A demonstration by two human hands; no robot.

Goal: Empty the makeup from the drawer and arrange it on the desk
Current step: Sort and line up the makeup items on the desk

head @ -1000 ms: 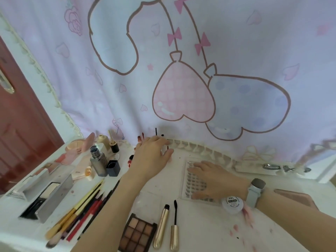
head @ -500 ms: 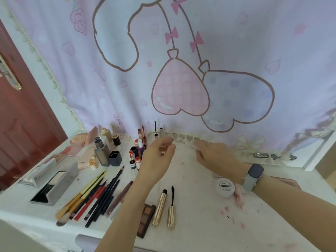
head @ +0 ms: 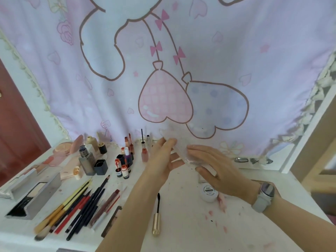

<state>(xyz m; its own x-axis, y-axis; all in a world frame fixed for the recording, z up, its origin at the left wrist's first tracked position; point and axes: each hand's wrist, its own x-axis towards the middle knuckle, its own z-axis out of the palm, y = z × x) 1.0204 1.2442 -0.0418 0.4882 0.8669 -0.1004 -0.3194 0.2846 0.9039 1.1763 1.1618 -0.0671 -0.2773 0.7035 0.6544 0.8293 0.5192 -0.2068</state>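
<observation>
Over the back of the white desk [head: 181, 226] my two hands hold up a clear false-eyelash tray [head: 180, 151] against the curtain. My left hand [head: 161, 160] pinches its left edge, fingers pointing up. My right hand [head: 216, 166] lies flat against its right side with straight fingers. Makeup is laid out on the desk: a row of pencils and brushes [head: 81, 206], small lip and polish bottles [head: 125, 164], a gold-capped mascara wand [head: 157, 219], a white jar [head: 208, 190], and an eyeshadow palette [head: 112, 222] half hidden under my left forearm. No drawer is in view.
A grey open compact box [head: 34, 195], a foundation bottle [head: 86, 160] and pink powder items [head: 61, 149] crowd the left side. A pink cartoon curtain [head: 163, 70] hangs behind the desk, a red door [head: 16, 124] stands at left. Metal tools [head: 241, 159] lie at back right.
The eyelash tray has been lifted from flat on the desk and raised toward the curtain between both hands. The view has tilted up.
</observation>
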